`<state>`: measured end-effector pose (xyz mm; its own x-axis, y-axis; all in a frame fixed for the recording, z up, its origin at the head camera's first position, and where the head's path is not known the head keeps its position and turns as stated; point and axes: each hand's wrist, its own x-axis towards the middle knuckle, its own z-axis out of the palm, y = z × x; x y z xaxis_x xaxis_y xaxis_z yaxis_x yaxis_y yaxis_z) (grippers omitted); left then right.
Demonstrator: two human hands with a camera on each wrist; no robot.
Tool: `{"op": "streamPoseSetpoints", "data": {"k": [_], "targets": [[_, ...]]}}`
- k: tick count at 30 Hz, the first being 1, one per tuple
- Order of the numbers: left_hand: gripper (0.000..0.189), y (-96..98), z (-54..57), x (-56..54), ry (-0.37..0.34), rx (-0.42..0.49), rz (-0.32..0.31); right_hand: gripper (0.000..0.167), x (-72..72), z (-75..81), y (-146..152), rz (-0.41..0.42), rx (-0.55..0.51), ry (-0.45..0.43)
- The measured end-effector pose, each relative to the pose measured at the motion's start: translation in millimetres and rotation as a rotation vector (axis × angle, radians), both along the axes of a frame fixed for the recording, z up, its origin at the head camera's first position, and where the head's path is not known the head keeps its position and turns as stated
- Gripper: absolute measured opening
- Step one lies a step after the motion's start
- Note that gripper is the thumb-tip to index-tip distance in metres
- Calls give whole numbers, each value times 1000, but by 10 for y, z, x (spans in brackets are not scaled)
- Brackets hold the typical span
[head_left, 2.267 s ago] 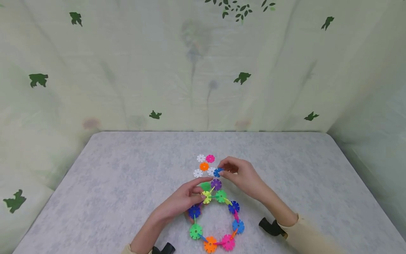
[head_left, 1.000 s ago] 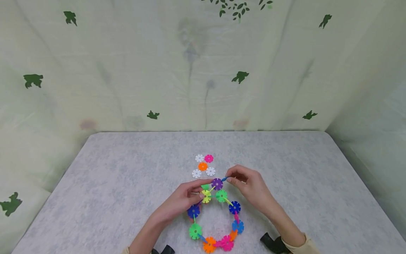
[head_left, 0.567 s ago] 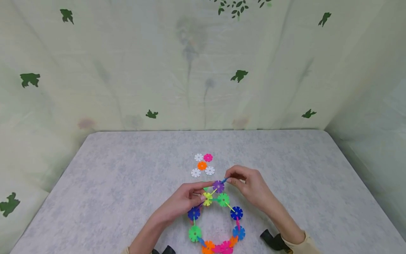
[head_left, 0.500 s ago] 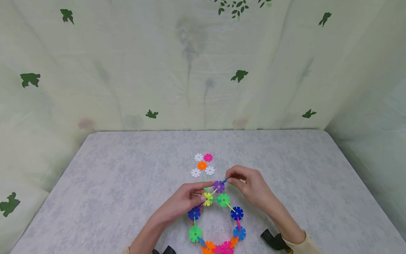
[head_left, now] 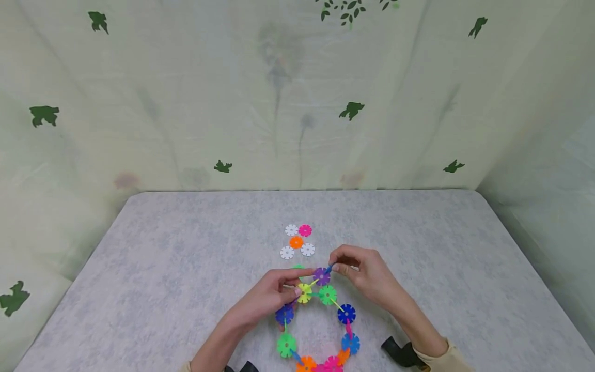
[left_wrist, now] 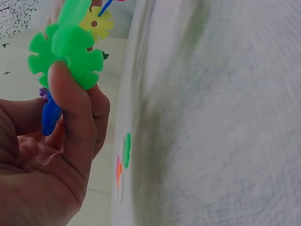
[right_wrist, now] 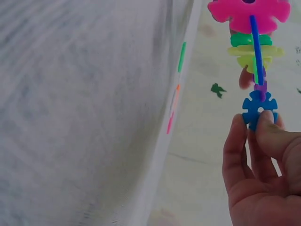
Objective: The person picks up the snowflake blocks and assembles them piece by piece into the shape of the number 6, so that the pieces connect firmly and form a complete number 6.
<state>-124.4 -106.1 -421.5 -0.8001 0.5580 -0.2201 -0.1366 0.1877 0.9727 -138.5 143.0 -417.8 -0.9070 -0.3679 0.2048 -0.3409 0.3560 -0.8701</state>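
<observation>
A ring of notched plastic snowflake discs (head_left: pixel 327 295), linked edge to edge in many colours, is held up in front of me. My left hand (head_left: pixel 265 292) grips its upper left side, thumb by the yellow disc (head_left: pixel 304 293), index finger stretched to the purple disc (head_left: pixel 321 277). Pinched between thumb and fingers of my right hand (head_left: pixel 364 268) is a blue disc (right_wrist: pixel 256 110), its edge meeting the purple disc's upper right edge. In the left wrist view a green disc (left_wrist: pixel 82 59) lies in front of the left fingers, which hide part of the ring.
Beyond the ring, loose discs lie flat on the grey table (head_left: pixel 195 232): three white, a pink disc (head_left: pixel 305 230) and an orange disc (head_left: pixel 296 242). A loose green disc (head_left: pixel 298 267) is partly covered by the left index finger. A patterned curtain (head_left: pixel 186 103) stands behind the table.
My right hand has lifted the blue disc from beside the loose white one and brought it right and nearer, against the purple disc. My left hand keeps its grip; the ring has shifted slightly.
</observation>
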Motion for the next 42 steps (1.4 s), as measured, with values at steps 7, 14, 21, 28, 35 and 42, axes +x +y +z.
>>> {"op": "streamPoseSetpoints", "data": {"k": [7,14,21,28,35,42], "targets": [[37,20,43,-10,-51,11,0,8,3,28,-45,-32,-25,-63],[34,10,1,12,-92,-7,-42,11,1,6,-73,3,-46,-122],[28,-4,-39,38,-89,-85,-70,16,-79,-2,-81,130,-31,-220],[20,-47,-47,45,-102,-127,-69,16,-331,-13,-113,265,45,-195],[20,-78,-67,28,-139,-109,-80,14,-629,-40,-281,384,291,-128],[22,-89,-84,10,-192,-43,-83,22,-758,-125,-450,492,444,-78]]}}
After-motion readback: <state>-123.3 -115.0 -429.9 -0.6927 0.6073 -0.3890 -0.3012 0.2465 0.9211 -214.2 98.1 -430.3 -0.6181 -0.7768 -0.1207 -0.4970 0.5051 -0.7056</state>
